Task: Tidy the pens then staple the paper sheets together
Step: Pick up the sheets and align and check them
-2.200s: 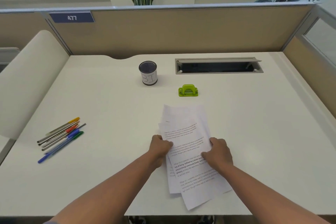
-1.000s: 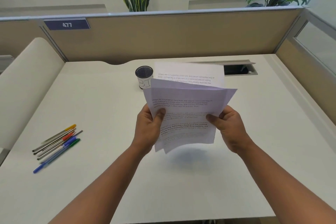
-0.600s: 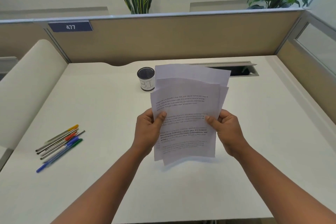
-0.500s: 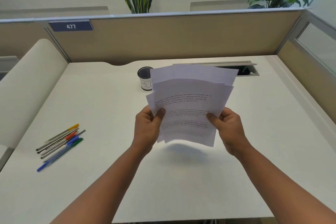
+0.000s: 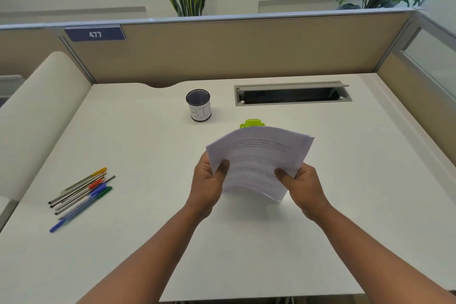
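Note:
A stack of printed paper sheets (image 5: 259,155) is held above the middle of the white desk, bowed and tilted away from me. My left hand (image 5: 208,184) grips its left edge and my right hand (image 5: 302,186) grips its right edge. Just behind the sheets, a green stapler (image 5: 251,123) peeks out, mostly hidden by the paper. Several pens (image 5: 81,194) lie loose in a bunch on the desk's left side. A black mesh cup labelled BIN (image 5: 199,105) stands upright at the back centre.
An open grey cable tray (image 5: 292,93) is set into the desk at the back right. Beige partition walls (image 5: 246,49) close the back and right sides. A cream curved panel (image 5: 37,116) stands at the left.
I lifted the sheets off the desk with both hands and squared them. In the last half second the stack has dropped lower and tilted flatter, uncovering the cup and part of the stapler.

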Available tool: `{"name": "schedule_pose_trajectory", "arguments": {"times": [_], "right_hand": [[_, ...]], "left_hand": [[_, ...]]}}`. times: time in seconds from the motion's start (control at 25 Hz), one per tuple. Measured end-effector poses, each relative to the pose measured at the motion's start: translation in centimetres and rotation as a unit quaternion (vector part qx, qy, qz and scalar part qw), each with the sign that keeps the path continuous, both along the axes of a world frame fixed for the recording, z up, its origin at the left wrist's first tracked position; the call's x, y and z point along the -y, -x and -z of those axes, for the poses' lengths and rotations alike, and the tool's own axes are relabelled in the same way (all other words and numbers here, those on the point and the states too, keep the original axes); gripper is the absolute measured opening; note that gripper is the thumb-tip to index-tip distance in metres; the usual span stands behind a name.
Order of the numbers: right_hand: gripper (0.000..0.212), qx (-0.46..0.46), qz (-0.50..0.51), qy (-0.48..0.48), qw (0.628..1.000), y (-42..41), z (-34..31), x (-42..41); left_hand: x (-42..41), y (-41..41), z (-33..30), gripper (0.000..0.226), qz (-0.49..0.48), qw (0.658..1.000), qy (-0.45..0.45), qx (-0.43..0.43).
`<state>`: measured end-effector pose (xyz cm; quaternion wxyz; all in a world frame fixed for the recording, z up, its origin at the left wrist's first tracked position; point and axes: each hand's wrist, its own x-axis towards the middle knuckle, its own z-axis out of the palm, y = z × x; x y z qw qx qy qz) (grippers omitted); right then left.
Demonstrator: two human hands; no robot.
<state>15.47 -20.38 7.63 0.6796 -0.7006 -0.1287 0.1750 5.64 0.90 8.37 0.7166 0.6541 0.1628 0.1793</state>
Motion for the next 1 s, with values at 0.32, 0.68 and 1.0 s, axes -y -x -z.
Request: {"name": "schedule_pose_trajectory", "arguments": {"times": [0.32,0.68,1.0], "right_hand": [[0.034,-0.013,-0.008,0.008,1.0,-0.1,0.1,-0.2],[0.037,-0.023,-0.027,0.01,0.999,0.5,-0.1,-0.6],[0.039,-0.019,-0.043,0.046,0.998,0.8,0.5,-0.5]], "left_hand": [[0.4,-0.3,-0.3,0.019,-0.006,0.997,0.073,0.008],[0.3,-0.4,0.5,0.029,-0.002,0.997,0.065,-0.042],[0.5,-0.1,1.3,0.033,-0.014,0.998,0.036,-0.056]]}}
